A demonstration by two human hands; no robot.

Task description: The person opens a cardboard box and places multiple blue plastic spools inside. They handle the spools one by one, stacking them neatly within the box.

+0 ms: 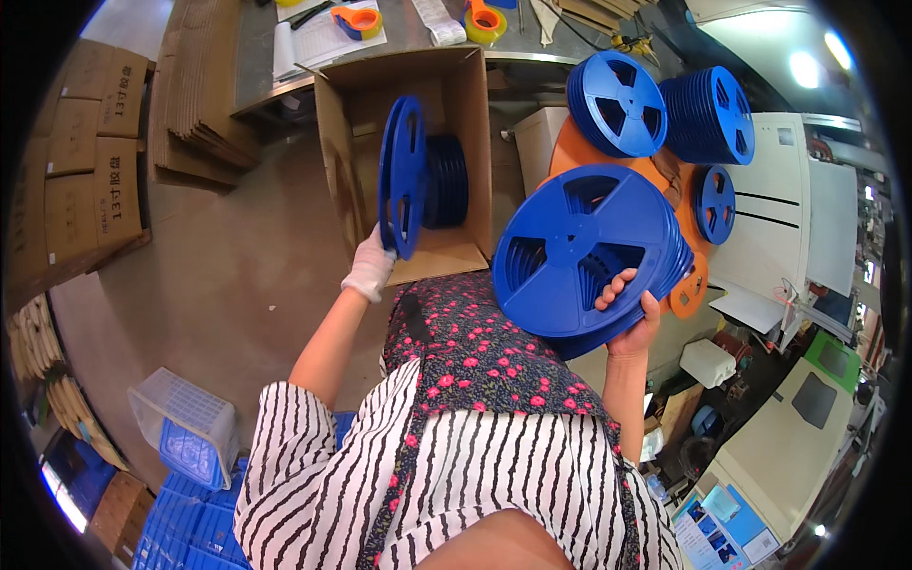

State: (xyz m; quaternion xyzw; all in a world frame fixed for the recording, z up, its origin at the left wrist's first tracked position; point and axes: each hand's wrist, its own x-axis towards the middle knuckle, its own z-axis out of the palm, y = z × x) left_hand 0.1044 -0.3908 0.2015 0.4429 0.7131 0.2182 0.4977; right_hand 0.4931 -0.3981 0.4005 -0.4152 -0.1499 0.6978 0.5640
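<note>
My left hand (370, 265), in a white glove, grips the lower edge of a blue plastic reel (407, 178) held upright at the mouth of an open cardboard box (467, 92). Inside the box, a stack of blue reels (447, 182) stands on edge, partly hidden by the held reel. My bare right hand (630, 317) holds a thick stack of blue reels (545, 235) against my flowered apron. Its fingers reach through a cut-out of the front reel, with the thumb on the outer rim.
More blue reel stacks (630, 107) stand on an orange round surface (570, 146) at the right. Behind the box, a metal table (406, 35) carries tape dispensers (360, 23) and papers. Flattened cartons (192, 107) and stacked boxes (92, 142) are at left; a plastic basket (189, 413) is lower left.
</note>
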